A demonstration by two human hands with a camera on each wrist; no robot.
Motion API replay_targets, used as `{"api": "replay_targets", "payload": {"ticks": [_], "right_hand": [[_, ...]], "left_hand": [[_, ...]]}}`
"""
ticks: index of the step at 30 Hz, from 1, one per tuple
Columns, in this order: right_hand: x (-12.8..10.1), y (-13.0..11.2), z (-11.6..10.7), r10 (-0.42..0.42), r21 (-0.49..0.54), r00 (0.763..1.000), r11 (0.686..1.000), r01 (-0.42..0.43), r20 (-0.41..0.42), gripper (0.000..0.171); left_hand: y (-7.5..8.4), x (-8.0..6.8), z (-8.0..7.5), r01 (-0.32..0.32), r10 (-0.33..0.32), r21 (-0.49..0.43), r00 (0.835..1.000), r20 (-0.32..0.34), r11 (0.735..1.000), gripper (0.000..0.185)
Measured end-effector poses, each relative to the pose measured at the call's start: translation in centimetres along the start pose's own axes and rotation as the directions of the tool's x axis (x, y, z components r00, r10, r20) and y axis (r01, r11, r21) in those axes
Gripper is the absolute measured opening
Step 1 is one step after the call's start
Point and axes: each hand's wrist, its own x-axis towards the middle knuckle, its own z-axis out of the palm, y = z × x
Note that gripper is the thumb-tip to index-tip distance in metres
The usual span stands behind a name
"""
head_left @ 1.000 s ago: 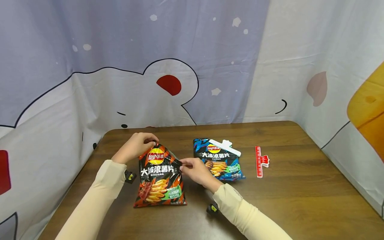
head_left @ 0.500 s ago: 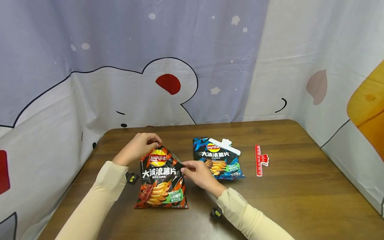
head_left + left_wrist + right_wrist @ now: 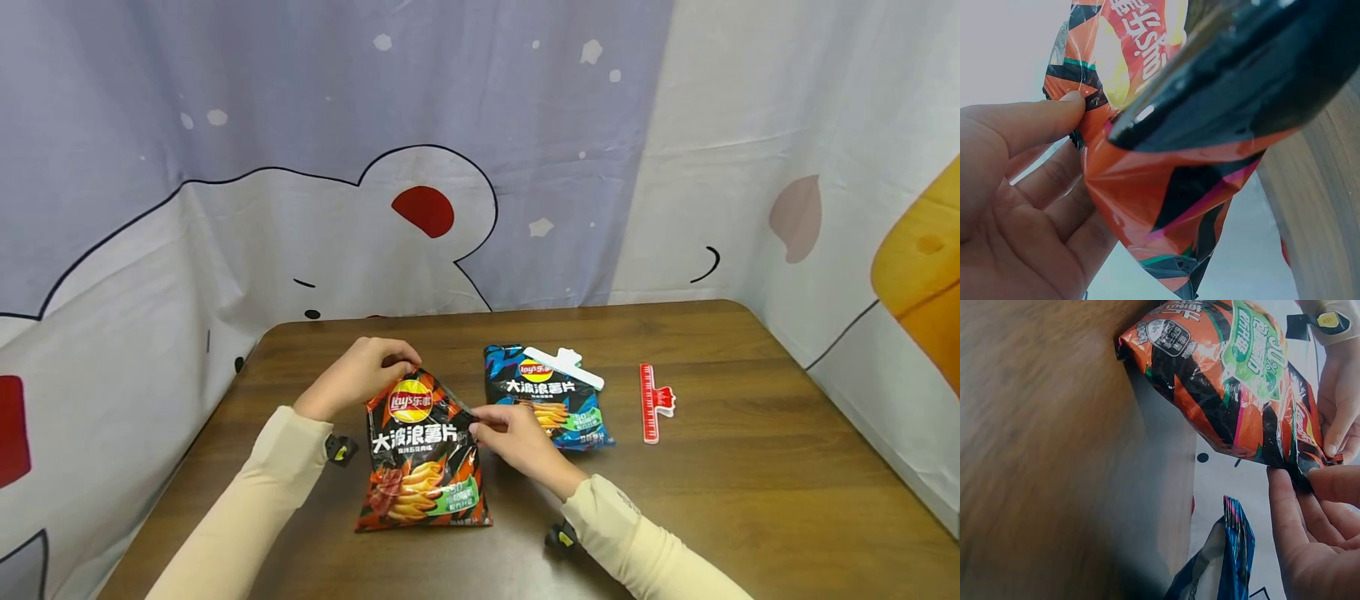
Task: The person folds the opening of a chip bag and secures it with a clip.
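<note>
both hands' grips pinch the orange chip bag (image 3: 422, 454): left hand (image 3: 365, 375) top, right hand (image 3: 517, 437) side.

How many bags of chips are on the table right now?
2. The orange chip bag stands at the front of the table, pinched at its top by the left hand and the right hand. The blue chip bag lies just behind the right hand, a white clip on its top.

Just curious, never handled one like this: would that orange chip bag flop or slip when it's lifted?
The orange chip bag looks puffed, so probably light. Its glossy film may be slippery. The left hand and right hand pinch its creased top corners, suggesting floppy film.
</note>
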Motion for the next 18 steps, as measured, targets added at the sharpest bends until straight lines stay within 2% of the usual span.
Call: {"api": "replay_targets", "payload": {"ticks": [8, 18], "right_hand": [[-0.5, 0.0, -0.9, -0.002, -0.048, 1.000, 0.999, 0.002, 0.003, 0.030], [-1.0, 0.4, -1.6, 0.026, 0.013, 1.000, 1.000, -0.026, 0.007, 0.033]], "left_hand": [[0.9, 0.0, 0.4, -0.022, 0.022, 0.023, 1.000, 0.000, 0.999, 0.014], [1.9, -0.2, 0.5, -0.032, 0.032, 0.031, 0.999, 0.003, 0.999, 0.015]]}}
